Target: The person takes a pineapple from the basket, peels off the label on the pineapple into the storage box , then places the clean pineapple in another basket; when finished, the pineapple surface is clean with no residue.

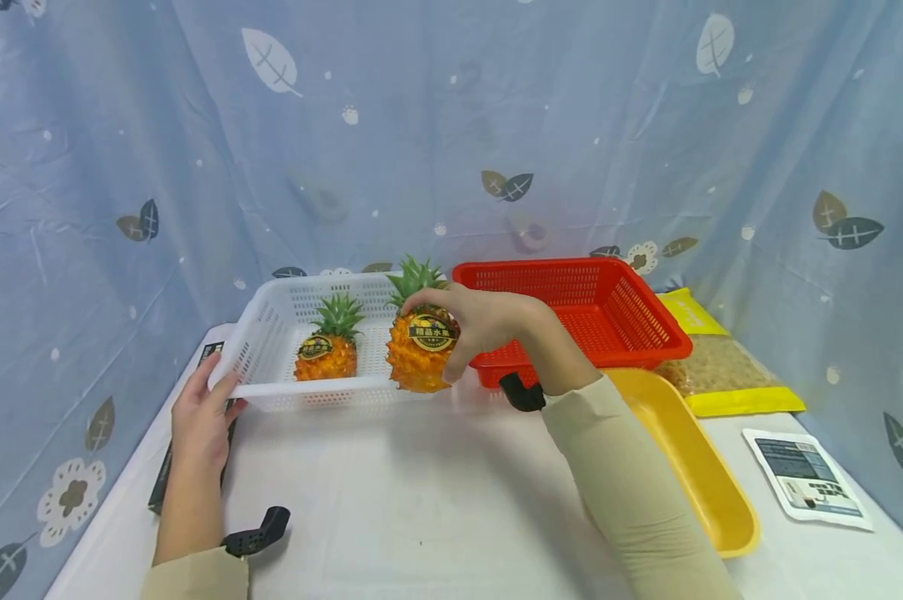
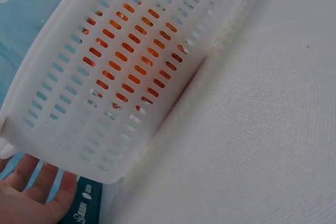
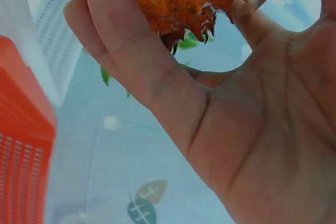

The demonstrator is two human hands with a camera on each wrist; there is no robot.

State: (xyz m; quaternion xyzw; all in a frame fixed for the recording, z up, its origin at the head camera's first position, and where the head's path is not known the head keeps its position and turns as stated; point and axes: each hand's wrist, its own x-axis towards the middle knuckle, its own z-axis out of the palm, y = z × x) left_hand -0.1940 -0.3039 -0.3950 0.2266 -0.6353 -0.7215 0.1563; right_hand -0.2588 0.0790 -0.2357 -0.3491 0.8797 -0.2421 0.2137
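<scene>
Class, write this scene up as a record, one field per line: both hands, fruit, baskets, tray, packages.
Left hand: left hand touches the white basket's left end
Right hand: right hand grips one pineapple, leaves upward
Other fruit: second pineapple inside the white basket
Right of white basket: red basket
Tray: yellow tray, partly behind the right sleeve
Packages: yellow-ended bag; flat packet at far right

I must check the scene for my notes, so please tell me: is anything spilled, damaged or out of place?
Nothing stands out: no spill or damage is visible. One pineapple sits in the white basket, and the right hand holds a second pineapple.
</scene>
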